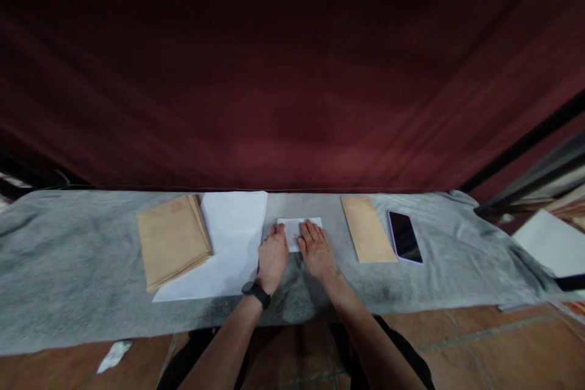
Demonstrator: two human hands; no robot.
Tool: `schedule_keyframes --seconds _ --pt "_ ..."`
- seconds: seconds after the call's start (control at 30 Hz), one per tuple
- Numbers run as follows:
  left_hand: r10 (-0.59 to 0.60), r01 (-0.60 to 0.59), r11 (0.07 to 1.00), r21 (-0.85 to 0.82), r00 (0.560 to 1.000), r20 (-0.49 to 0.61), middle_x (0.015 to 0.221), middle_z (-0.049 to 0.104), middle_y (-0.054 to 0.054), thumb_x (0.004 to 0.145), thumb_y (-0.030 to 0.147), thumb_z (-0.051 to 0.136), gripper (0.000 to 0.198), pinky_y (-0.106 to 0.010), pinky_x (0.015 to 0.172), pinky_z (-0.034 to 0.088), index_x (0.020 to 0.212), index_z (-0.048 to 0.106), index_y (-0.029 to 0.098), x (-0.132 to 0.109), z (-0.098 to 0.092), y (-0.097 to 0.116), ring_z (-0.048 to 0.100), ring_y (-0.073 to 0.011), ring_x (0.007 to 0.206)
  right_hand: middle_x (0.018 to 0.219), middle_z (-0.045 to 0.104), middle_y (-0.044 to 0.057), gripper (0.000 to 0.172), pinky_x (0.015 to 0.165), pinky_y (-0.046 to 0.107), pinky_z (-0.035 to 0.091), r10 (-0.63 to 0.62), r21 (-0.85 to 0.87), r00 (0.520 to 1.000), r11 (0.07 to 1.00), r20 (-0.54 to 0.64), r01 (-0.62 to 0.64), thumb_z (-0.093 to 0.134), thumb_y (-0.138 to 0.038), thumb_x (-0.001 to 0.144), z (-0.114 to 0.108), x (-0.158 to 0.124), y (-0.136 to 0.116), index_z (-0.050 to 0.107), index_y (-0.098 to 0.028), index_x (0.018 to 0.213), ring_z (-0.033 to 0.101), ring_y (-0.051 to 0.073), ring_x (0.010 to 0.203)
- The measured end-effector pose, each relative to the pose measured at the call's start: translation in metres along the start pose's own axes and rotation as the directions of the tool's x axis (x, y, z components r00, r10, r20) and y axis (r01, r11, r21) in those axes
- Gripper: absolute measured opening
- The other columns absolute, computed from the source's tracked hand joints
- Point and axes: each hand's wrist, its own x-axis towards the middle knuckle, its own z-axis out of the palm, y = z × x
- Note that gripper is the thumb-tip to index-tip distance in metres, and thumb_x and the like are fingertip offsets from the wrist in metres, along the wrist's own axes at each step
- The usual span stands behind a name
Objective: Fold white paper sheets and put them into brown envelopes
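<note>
A small folded sheet of white paper (293,237) lies flat on the grey cloth in front of me. My left hand (274,253) rests at its left edge, fingers curled in, with the thumb by the paper; whether it pinches anything is hidden. My right hand (316,250) lies flat on the right part of the paper, fingers stretched out. Left of my hands are large white sheets (233,244), partly covered by a stack of brown envelopes (173,241). A single brown envelope (369,230) lies to the right.
A phone (405,236) with a purple edge lies beside the single envelope. The grey cloth (466,256) covers a long narrow surface, with a dark red curtain (292,103) behind it. A scrap of white paper (114,356) is on the tiled floor. White board-like material (551,244) stands far right.
</note>
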Motion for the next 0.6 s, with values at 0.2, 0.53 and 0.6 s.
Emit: schedule_keyframes --seconds 0.2,0.53,0.6 --pt "0.036 -0.034 0.989 0.145 0.999 -0.013 0.122 0.063 -0.017 0.095 0.009 0.032 0.044 -0.032 0.074 0.055 0.132 0.054 0.015 -0.003 -0.002 0.006 0.069 -0.0230 0.090 0.159 0.034 0.011 0.054 0.120 0.045 0.024 0.018 -0.076 1.000 0.997 -0.011 -0.019 0.035 -0.038 0.105 0.006 -0.004 0.001 0.035 -0.016 0.154 0.029 0.025 0.148" --pt "0.328 -0.336 0.941 -0.048 0.936 -0.125 0.151 0.048 -0.012 0.100 0.024 0.033 0.047 -0.043 0.118 0.033 0.144 0.047 0.014 0.000 0.028 0.013 0.041 -0.0230 0.141 0.160 0.032 0.012 0.053 0.121 0.043 0.022 -0.017 -0.154 1.000 0.988 0.022 0.021 0.032 -0.021 0.102 0.007 -0.005 0.001 0.034 -0.012 0.154 0.030 0.024 0.148" --pt "0.352 -0.357 0.932 -0.062 0.933 -0.081 0.155 0.044 -0.012 0.103 0.033 0.029 0.052 -0.043 0.121 0.027 0.149 0.041 0.012 -0.002 0.037 0.016 0.035 -0.0223 0.146 0.160 0.031 0.012 0.055 0.121 0.043 0.022 -0.032 -0.168 0.999 0.985 0.030 0.037 0.032 -0.015 0.099 0.007 -0.006 0.002 0.034 -0.010 0.154 0.029 0.024 0.149"
